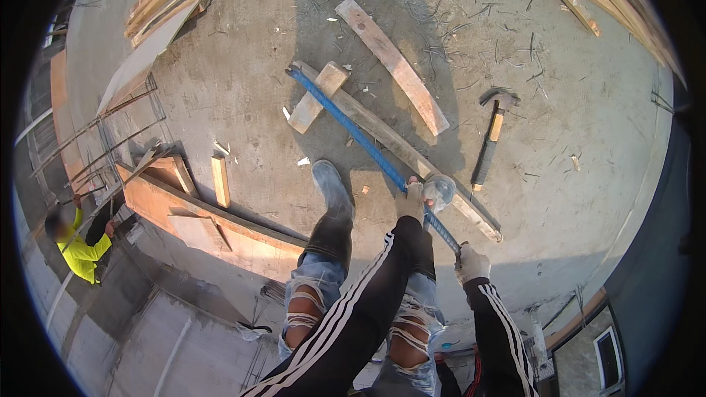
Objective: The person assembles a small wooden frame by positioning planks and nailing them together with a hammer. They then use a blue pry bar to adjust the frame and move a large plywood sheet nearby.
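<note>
Both my hands, in pale work gloves, are closed around a long blue pry bar [357, 134]. My left hand [412, 201] grips it partway along, near my right boot [440, 190]. My right hand [471, 264] holds the lower end, closer to my body. The bar's far tip reaches the upper end of a long wooden batten [401, 145], close to a short wood block [321, 97] lying across that batten. My right boot appears to rest on the batten; whether it presses down I cannot tell. My left boot [329, 180] stands on the concrete.
A claw hammer [487, 148] lies right of the batten, and a loose plank [393, 66] beyond it. Bent nails and wire scraps litter the concrete floor [243, 73]. Timber is stacked at both far corners. Left, past plywood formwork [198, 206], a person in yellow [84, 254] works lower down.
</note>
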`<move>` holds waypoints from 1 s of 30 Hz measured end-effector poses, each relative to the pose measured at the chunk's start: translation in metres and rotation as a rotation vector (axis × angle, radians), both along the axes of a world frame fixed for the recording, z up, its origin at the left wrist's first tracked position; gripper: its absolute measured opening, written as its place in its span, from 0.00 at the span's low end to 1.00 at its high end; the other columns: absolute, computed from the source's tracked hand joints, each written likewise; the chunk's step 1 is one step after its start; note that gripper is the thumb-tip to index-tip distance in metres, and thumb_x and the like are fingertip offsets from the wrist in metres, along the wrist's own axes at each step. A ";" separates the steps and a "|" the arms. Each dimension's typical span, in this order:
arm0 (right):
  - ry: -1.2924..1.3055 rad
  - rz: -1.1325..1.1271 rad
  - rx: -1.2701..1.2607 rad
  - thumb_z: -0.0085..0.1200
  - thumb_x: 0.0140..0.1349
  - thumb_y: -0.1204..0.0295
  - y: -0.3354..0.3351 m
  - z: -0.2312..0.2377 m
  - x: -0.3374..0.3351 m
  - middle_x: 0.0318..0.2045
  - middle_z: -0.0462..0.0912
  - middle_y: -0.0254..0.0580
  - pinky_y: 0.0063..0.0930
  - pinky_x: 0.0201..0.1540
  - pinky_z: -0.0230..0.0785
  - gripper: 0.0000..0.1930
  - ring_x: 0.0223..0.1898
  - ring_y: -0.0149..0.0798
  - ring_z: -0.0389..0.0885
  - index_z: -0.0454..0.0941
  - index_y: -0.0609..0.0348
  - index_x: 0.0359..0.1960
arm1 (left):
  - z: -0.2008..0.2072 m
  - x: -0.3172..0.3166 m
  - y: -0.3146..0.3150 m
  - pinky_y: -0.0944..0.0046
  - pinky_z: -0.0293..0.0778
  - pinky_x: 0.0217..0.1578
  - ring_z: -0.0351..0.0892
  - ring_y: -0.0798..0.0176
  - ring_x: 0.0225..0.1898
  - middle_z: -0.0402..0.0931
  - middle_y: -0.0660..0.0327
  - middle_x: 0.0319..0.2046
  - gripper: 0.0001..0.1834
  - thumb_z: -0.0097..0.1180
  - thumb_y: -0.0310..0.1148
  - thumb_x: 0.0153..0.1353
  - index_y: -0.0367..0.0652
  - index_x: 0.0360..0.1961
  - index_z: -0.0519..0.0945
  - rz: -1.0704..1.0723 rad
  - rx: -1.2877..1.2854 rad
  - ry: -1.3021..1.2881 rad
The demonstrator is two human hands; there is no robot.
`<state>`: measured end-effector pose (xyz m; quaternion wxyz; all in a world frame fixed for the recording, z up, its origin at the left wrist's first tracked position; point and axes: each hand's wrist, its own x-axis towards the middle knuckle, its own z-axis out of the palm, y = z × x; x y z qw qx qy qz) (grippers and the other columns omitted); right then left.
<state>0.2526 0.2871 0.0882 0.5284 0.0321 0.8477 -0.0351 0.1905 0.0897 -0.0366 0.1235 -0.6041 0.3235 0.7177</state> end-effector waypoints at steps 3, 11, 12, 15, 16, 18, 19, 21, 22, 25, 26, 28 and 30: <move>-0.057 -0.062 0.097 0.57 0.64 0.66 -0.003 -0.019 -0.018 0.33 0.87 0.50 0.51 0.42 0.77 0.08 0.39 0.56 0.87 0.78 0.49 0.42 | -0.014 -0.019 -0.018 0.56 0.76 0.24 0.79 0.58 0.24 0.75 0.61 0.26 0.19 0.64 0.42 0.67 0.49 0.52 0.73 -0.081 0.088 -0.039; 0.152 -0.287 -0.079 0.60 0.60 0.65 -0.020 -0.013 -0.033 0.32 0.86 0.53 0.54 0.41 0.74 0.09 0.40 0.60 0.86 0.78 0.52 0.39 | 0.021 -0.005 -0.025 0.48 0.80 0.42 0.84 0.56 0.40 0.82 0.57 0.37 0.14 0.60 0.42 0.70 0.50 0.51 0.75 -0.202 0.208 0.056; 0.287 -0.277 -0.177 0.62 0.55 0.67 -0.029 -0.003 -0.034 0.27 0.84 0.51 0.53 0.40 0.76 0.10 0.35 0.60 0.85 0.76 0.55 0.34 | 0.038 0.003 -0.016 0.49 0.80 0.43 0.84 0.56 0.41 0.82 0.57 0.38 0.15 0.59 0.46 0.71 0.50 0.50 0.75 -0.219 0.239 0.050; 0.205 -0.335 -0.231 0.61 0.57 0.66 -0.036 0.043 -0.036 0.25 0.83 0.51 0.53 0.36 0.75 0.09 0.32 0.61 0.84 0.76 0.54 0.35 | 0.068 -0.006 -0.023 0.53 0.77 0.44 0.84 0.57 0.43 0.82 0.58 0.43 0.22 0.56 0.54 0.71 0.51 0.56 0.75 -0.139 0.404 -0.032; 0.138 -0.386 -0.175 0.61 0.58 0.64 -0.034 0.058 -0.035 0.24 0.83 0.51 0.53 0.33 0.74 0.09 0.30 0.61 0.84 0.77 0.53 0.34 | 0.079 -0.009 -0.029 0.56 0.76 0.44 0.84 0.58 0.44 0.82 0.59 0.45 0.24 0.55 0.56 0.71 0.52 0.59 0.75 -0.086 0.485 -0.129; 0.181 -0.336 -0.147 0.61 0.60 0.64 -0.019 0.095 -0.029 0.23 0.83 0.50 0.52 0.32 0.74 0.08 0.29 0.60 0.84 0.78 0.53 0.34 | 0.074 -0.044 -0.078 0.50 0.77 0.48 0.83 0.56 0.45 0.84 0.59 0.42 0.34 0.45 0.70 0.69 0.47 0.48 0.76 0.125 0.457 0.020; 0.196 -0.339 -0.143 0.61 0.60 0.64 -0.009 0.112 -0.024 0.23 0.83 0.50 0.52 0.32 0.74 0.08 0.28 0.60 0.84 0.79 0.53 0.34 | 0.069 -0.063 -0.108 0.50 0.76 0.51 0.82 0.55 0.47 0.83 0.57 0.46 0.40 0.41 0.74 0.68 0.47 0.54 0.77 0.258 0.508 0.271; 0.204 -0.330 -0.146 0.61 0.60 0.64 0.011 0.140 -0.015 0.23 0.82 0.49 0.50 0.30 0.74 0.08 0.28 0.59 0.84 0.79 0.53 0.34 | 0.053 -0.103 -0.150 0.45 0.67 0.62 0.71 0.50 0.65 0.74 0.53 0.63 0.46 0.43 0.76 0.66 0.44 0.64 0.72 0.214 0.325 0.251; 0.204 -0.321 -0.145 0.61 0.60 0.65 0.020 0.152 -0.012 0.22 0.82 0.48 0.50 0.30 0.74 0.08 0.27 0.59 0.84 0.79 0.53 0.34 | 0.042 -0.123 -0.168 0.46 0.69 0.61 0.74 0.49 0.63 0.75 0.52 0.62 0.45 0.43 0.74 0.67 0.43 0.64 0.72 0.234 0.355 0.339; 0.270 -0.325 -0.150 0.62 0.60 0.66 0.033 0.179 -0.002 0.20 0.80 0.46 0.45 0.26 0.71 0.08 0.23 0.57 0.81 0.78 0.55 0.33 | 0.017 -0.163 -0.194 0.45 0.75 0.54 0.81 0.46 0.53 0.81 0.53 0.54 0.38 0.50 0.65 0.70 0.43 0.65 0.73 0.119 0.250 0.243; 0.301 -0.330 -0.158 0.62 0.60 0.66 0.034 0.185 0.001 0.19 0.78 0.46 0.43 0.25 0.69 0.08 0.21 0.56 0.80 0.77 0.55 0.32 | 0.012 -0.172 -0.190 0.47 0.75 0.55 0.80 0.45 0.54 0.81 0.52 0.54 0.36 0.52 0.62 0.70 0.43 0.65 0.72 0.050 0.120 0.326; 0.266 -0.368 -0.092 0.63 0.59 0.67 0.028 0.192 0.007 0.19 0.79 0.46 0.43 0.26 0.71 0.08 0.23 0.55 0.82 0.77 0.56 0.32 | 0.014 -0.189 -0.177 0.50 0.75 0.56 0.79 0.45 0.55 0.80 0.51 0.56 0.33 0.56 0.55 0.71 0.41 0.66 0.71 -0.053 -0.116 0.347; 0.233 -0.425 -0.048 0.63 0.58 0.67 0.019 0.192 0.012 0.19 0.79 0.46 0.42 0.27 0.71 0.08 0.23 0.53 0.82 0.77 0.56 0.32 | 0.029 -0.201 -0.165 0.52 0.75 0.56 0.80 0.44 0.55 0.80 0.49 0.55 0.32 0.58 0.50 0.70 0.38 0.66 0.70 -0.599 -0.475 0.494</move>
